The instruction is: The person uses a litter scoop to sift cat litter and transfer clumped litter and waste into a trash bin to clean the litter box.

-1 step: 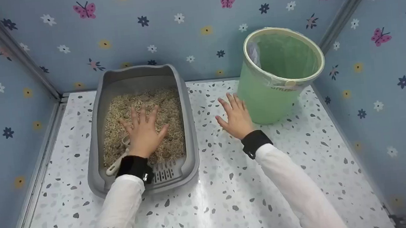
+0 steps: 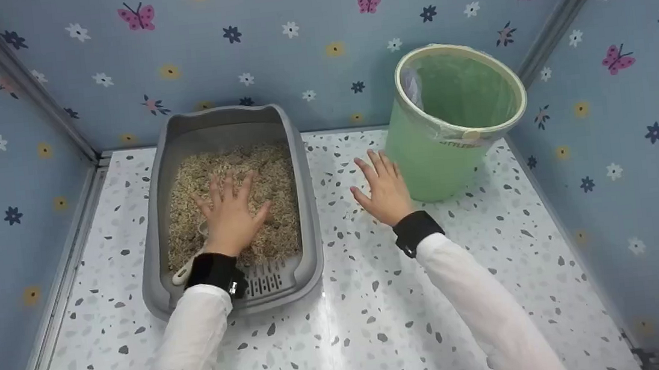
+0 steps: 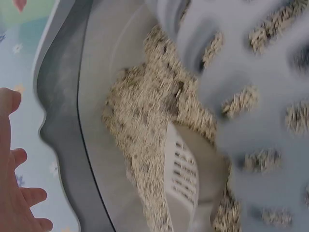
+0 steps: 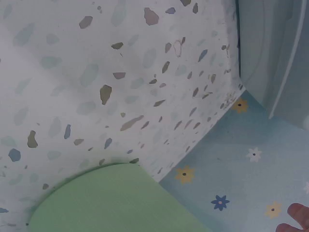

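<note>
My left hand (image 2: 230, 219) hovers with fingers spread above a grey litter box (image 2: 308, 211). Inside the box lies a bed of tan pellet litter (image 2: 272, 184). A pale litter scoop (image 3: 181, 174) with a slotted face rests in the litter, seen in the left wrist view. In the head view only part of its handle (image 2: 183, 274) shows; my hand and wrist hide the rest. My right hand (image 2: 388, 194), also spread and holding nothing, is just in front of a green trash bin (image 2: 437, 168), by its left side. Whether it touches the bin I cannot tell.
A clear liner (image 2: 412, 86) lines the bin under its cream rim. Slots (image 2: 263, 281) pierce the box's front ledge. Blue flowered walls (image 2: 318, 71) enclose the speckled white floor (image 2: 367, 326) at the back and both sides.
My left hand has shifted very slightly to the left. The right hand, the litter box and the bin look almost unchanged.
</note>
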`<state>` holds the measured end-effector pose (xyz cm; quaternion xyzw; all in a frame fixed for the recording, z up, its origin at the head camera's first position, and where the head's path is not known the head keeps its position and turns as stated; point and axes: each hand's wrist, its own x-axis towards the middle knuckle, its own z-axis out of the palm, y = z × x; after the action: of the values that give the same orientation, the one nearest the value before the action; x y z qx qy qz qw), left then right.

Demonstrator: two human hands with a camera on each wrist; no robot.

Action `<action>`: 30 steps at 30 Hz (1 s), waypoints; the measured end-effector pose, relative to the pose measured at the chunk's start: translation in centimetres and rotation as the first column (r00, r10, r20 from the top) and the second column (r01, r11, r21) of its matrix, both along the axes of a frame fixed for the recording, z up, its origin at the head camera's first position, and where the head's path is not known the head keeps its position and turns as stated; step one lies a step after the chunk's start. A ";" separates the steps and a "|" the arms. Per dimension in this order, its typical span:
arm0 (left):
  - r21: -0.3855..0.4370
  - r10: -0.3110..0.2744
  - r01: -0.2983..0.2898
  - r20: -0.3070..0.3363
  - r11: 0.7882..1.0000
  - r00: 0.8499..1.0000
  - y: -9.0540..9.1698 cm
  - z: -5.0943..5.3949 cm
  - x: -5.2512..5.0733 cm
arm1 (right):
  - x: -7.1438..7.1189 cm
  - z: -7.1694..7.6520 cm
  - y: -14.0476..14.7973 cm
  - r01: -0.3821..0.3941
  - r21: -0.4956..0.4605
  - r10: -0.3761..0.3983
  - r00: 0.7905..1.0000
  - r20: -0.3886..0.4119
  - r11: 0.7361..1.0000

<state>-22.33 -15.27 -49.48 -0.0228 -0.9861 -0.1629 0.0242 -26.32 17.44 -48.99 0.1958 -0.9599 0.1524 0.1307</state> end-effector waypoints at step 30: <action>0.178 0.252 -0.271 0.121 0.946 0.960 -12.1 -2.3 4.3 | -3.0 13.1 14.6 0.458 -0.260 -0.465 0.884 0.040 0.850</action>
<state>-18.03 -27.34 -51.74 0.1188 -0.9599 -0.2537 -0.0003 -29.34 32.08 -35.86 -0.0575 -0.9483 0.2397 0.2000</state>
